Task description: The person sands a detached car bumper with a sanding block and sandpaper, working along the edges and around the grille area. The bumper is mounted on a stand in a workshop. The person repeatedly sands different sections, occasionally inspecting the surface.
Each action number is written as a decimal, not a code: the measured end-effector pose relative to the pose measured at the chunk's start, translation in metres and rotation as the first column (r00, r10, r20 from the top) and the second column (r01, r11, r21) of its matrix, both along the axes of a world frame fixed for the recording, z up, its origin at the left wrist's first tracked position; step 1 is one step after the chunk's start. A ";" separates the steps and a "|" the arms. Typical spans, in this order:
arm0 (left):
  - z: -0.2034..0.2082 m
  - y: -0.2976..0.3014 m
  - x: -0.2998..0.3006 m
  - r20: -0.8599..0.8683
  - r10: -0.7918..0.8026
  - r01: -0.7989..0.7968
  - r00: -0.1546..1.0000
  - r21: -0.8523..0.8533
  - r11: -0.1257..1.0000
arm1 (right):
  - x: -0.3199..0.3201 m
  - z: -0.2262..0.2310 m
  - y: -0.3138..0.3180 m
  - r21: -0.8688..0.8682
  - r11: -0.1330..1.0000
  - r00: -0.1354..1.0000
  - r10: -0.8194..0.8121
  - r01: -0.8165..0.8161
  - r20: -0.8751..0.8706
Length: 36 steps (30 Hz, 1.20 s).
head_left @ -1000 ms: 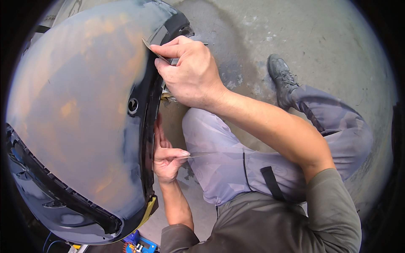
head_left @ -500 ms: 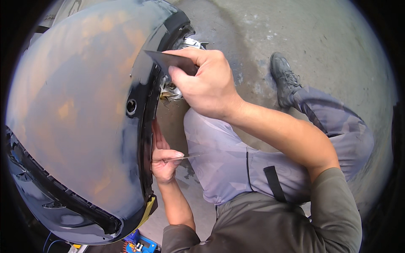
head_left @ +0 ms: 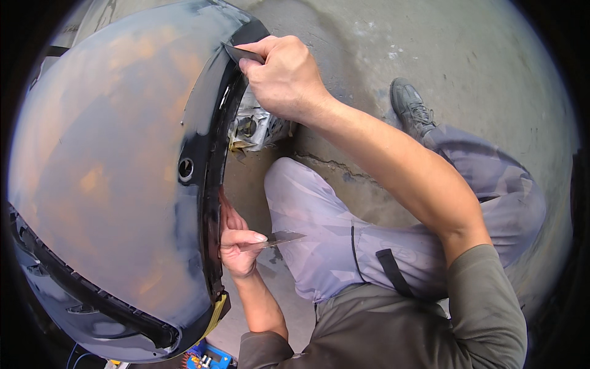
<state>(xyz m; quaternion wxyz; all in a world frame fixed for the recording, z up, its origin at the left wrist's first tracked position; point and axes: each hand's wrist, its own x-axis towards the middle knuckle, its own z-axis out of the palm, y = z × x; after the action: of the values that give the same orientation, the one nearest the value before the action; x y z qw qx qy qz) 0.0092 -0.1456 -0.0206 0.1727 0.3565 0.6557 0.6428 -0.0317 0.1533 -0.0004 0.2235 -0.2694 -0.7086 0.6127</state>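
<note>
A large curved grey car body panel (head_left: pixel 104 184) with orange-brown patches and a black edge strip (head_left: pixel 209 160) fills the left side. My right hand (head_left: pixel 283 77) is shut on a thin dark scraper blade (head_left: pixel 241 54) pressed against the top of the black edge. My left hand (head_left: pixel 236 243) rests against the lower part of that edge and holds a flat metal blade (head_left: pixel 276 240) that points right over my knee.
A silver lamp housing (head_left: pixel 255 126) sits behind the panel edge. Grey concrete floor (head_left: pixel 442 49) lies beyond, with a crack near my bent leg (head_left: pixel 344 240) and shoe (head_left: pixel 410 107). A blue object (head_left: pixel 206 357) shows at the bottom edge.
My right hand with the dark scraper has slid a little along the top of the black edge. The left hand has stayed in place.
</note>
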 end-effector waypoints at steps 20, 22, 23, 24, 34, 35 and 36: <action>0.006 -0.008 0.003 0.075 0.064 -0.064 0.995 -0.011 0.998 | 0.042 0.009 -0.064 0.058 0.992 0.903 0.126 -0.112 -0.410; 0.005 -0.005 0.001 0.015 0.039 -0.038 0.999 -0.016 0.999 | 0.037 0.004 -0.045 -0.103 0.992 0.938 0.032 -0.072 -0.345; 0.005 -0.004 0.002 -0.031 0.033 -0.034 0.999 -0.017 0.999 | 0.031 0.001 -0.030 -0.163 0.986 0.980 0.007 -0.040 -0.198; 0.004 -0.002 0.002 -0.035 0.037 -0.038 0.999 -0.022 0.999 | 0.018 -0.003 -0.016 -0.209 0.977 0.989 0.010 -0.040 -0.145; 0.003 0.001 0.001 0.020 -0.009 0.010 1.000 -0.029 1.000 | -0.015 -0.014 0.017 -0.052 0.999 0.994 0.004 0.002 0.111; 0.003 -0.001 -0.001 0.006 -0.032 0.032 0.999 -0.032 0.999 | -0.013 -0.012 0.015 -0.065 0.998 0.995 0.012 -0.006 0.097; 0.002 -0.001 -0.003 0.002 -0.043 0.043 0.999 -0.044 0.998 | -0.012 -0.011 0.012 -0.022 1.000 0.997 -0.010 0.012 0.073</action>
<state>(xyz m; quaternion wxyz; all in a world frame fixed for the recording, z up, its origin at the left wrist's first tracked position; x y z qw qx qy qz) 0.0067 -0.1469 -0.0183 0.1945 0.3661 0.6619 0.6245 -0.0436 0.1654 -0.0115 0.1980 -0.2980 -0.7077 0.6092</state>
